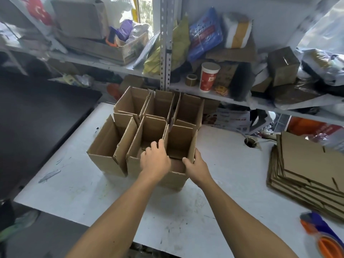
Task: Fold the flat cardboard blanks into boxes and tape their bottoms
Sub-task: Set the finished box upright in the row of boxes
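White table [214, 211], open box [179, 146] between hands; left fingers [155, 146] over its rim, right fingers [186, 162] gripping its wall

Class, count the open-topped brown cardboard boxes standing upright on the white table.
6. Back row: left, middle, right. Front row: left, middle, right, held by both hands. Others may be hidden behind.

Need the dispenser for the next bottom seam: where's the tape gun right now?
Head view, bottom right corner: the tape gun lies on the white table, just in front of the stack of flat blanks, well right of both hands.
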